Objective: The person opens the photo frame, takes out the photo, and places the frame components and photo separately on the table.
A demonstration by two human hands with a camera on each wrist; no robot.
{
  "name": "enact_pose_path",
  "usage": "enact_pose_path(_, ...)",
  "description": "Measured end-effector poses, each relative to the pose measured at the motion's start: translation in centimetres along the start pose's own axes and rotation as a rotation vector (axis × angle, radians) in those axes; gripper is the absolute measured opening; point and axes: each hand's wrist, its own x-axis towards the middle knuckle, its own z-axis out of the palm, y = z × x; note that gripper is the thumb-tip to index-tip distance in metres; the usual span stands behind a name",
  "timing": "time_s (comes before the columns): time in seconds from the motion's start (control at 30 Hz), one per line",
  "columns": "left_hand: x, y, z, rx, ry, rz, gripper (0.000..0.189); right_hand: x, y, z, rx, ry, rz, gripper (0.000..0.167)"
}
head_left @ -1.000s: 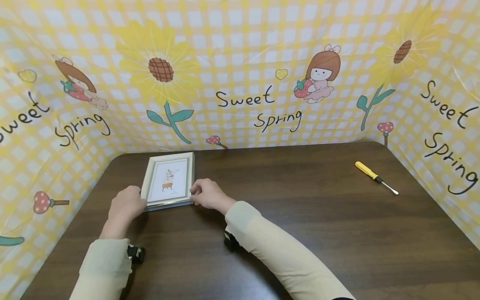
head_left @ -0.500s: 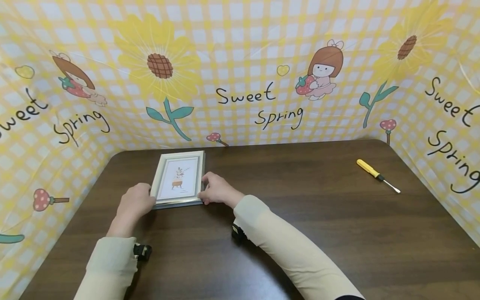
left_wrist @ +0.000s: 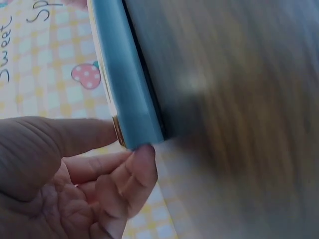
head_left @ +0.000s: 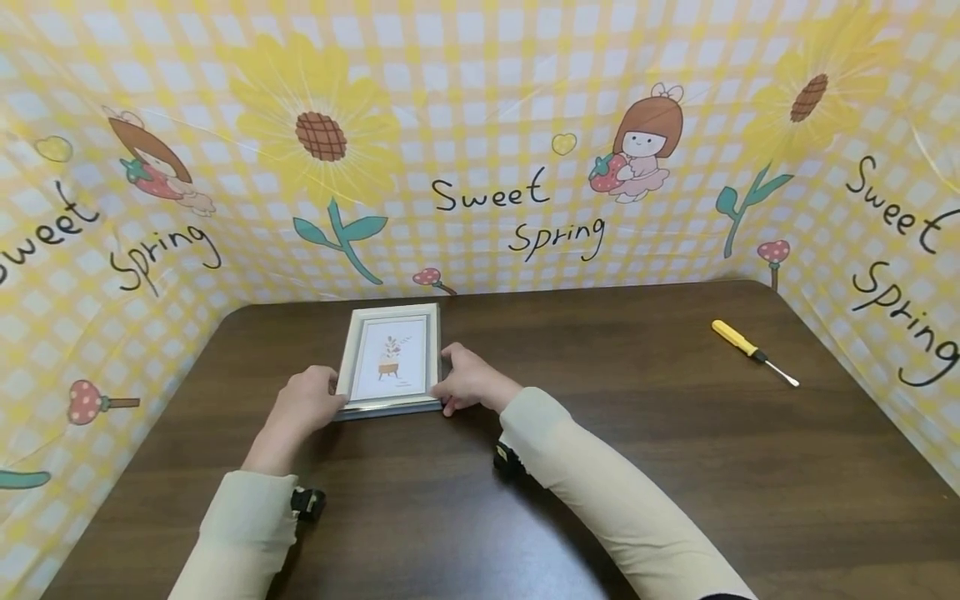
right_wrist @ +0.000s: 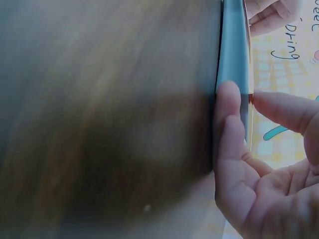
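A cream and gold picture frame [head_left: 390,360], with a potted-plant print behind its front, lies face up towards the back left of the table. My left hand [head_left: 303,407] grips its near left corner; in the left wrist view the thumb is at the front edge and curled fingers [left_wrist: 142,172] touch the blue-grey side. With my right hand [head_left: 476,382] I pinch the near right corner. The right wrist view shows that thumb [right_wrist: 284,110] at the gold front rim and the fingers along the side and back edge.
A yellow-handled screwdriver [head_left: 753,352] lies on the right part of the dark wooden table [head_left: 600,367]. Behind and on both sides hangs a yellow checked cloth [head_left: 480,108] printed with flowers and lettering.
Both hands have moved to the right, carrying the picture frame along the back of the table. The screwdriver stays where it was.
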Motion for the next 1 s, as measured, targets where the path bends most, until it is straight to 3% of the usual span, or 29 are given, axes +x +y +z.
enact_pose_path(0.53,0.3,3.4,0.9,0.004,-0.008,0.002,0.018,-1.8,0.7,-2.9,-0.024,-0.007,0.053,0.073)
enact_pose_path(1.0,-0.5,5.0,2.1,-0.16,-0.069,0.035,0.035,-3.9,2.8,-5.1,-0.024,-0.029,0.093,0.076)
